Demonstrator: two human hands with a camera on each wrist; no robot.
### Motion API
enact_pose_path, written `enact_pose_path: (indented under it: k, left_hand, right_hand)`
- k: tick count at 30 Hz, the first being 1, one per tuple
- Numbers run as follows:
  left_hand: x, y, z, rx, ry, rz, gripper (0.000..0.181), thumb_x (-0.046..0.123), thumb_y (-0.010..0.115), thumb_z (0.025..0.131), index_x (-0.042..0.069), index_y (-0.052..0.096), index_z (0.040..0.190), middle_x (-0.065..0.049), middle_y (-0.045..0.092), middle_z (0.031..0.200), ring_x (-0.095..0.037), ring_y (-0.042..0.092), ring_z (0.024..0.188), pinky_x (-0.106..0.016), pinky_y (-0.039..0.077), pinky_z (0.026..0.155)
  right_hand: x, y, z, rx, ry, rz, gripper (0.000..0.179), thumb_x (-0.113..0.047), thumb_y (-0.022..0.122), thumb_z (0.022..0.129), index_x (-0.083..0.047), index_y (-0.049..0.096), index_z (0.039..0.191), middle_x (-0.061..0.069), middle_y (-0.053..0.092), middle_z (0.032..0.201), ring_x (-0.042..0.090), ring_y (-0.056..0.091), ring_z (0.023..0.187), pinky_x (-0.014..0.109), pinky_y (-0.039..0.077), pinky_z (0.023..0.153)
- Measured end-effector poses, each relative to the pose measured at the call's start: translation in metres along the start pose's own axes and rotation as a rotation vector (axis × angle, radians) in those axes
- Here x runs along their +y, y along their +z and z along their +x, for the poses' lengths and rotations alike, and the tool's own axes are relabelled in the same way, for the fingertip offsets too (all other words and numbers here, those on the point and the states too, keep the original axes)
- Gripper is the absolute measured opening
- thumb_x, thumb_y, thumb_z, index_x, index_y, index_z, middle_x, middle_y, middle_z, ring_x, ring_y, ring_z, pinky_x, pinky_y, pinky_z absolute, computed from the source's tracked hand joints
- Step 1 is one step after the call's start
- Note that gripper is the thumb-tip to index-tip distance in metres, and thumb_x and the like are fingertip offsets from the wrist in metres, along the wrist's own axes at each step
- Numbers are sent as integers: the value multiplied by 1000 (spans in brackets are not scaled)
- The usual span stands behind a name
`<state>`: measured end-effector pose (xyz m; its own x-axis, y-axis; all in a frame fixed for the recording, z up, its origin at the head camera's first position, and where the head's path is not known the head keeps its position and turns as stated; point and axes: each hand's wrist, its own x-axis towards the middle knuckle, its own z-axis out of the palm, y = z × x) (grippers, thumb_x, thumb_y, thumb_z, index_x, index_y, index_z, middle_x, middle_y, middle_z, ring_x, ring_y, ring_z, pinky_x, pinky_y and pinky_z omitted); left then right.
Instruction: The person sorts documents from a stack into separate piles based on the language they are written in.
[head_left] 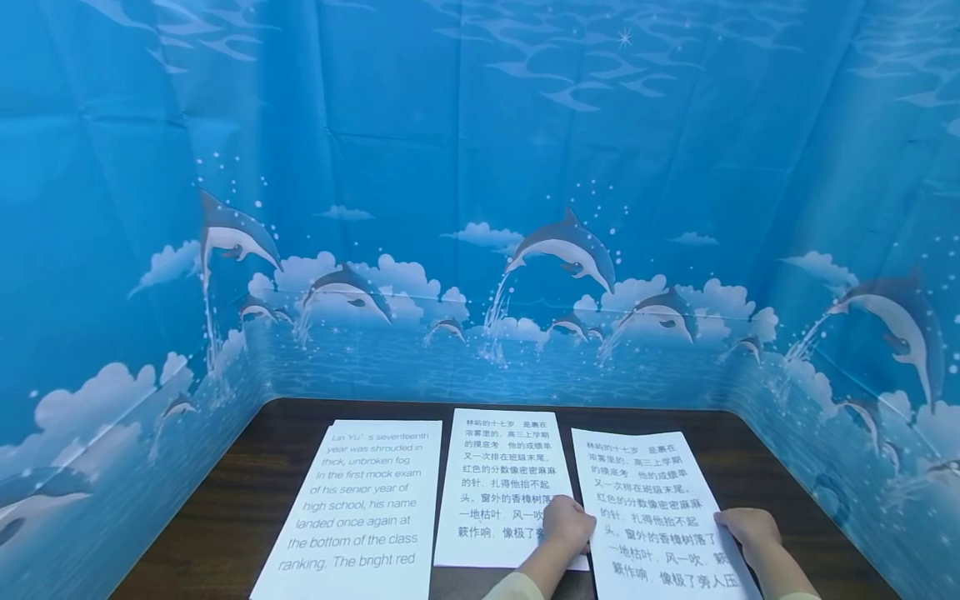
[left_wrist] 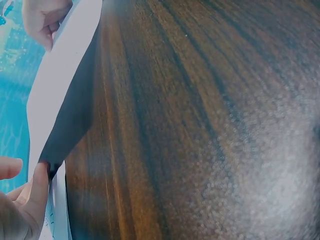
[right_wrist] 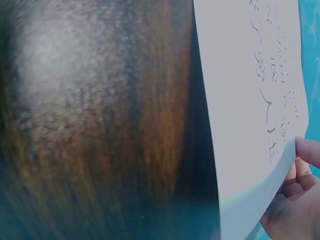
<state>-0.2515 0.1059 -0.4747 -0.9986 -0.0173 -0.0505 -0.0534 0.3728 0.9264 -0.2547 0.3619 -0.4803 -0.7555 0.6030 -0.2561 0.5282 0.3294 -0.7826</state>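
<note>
A white sheet of paper [head_left: 645,500] printed with Chinese text is held at both sides, tilted above the dark table. My right hand [head_left: 752,533] pinches its right edge; in the right wrist view the thumb [right_wrist: 307,150] lies on the printed face and curled fingers [right_wrist: 295,182] are behind. On its left edge is my left hand [head_left: 567,527], thumb and fingers at either side of the paper in the left wrist view. This hand also overlaps the lower right of the middle paper stack [head_left: 495,492], which bears the same opening text and lies flat.
To the left lies another stack of paper [head_left: 352,508] with large English print. The dark wood-grain table [head_left: 202,517] meets a blue curtain [head_left: 420,167] with dolphins and clouds at the back and both sides.
</note>
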Motion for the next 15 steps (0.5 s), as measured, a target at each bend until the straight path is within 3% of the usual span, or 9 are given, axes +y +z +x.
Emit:
enact_pose_path:
  k: [6,15]
  left_hand:
    - [0,1,-1,19,8,5,10,2,60,68,3,51,65,-6,43,60,-10,47,35,-19,41,35]
    - [3,-1,-1,35,37,65,12,3,60,68,5,50,62,-3,44,54,-9,46,34,-19,39,35]
  right_hand:
    - [-5,-1,-5,-8,12,-33,40,-9,59,74,19,47,101,29,52,81,32,52,66,46,41,66]
    - [-1,7,7,15,-4,-27,39,-10,57,77,17,47,103,31,51,89,39,52,77,46,41,67]
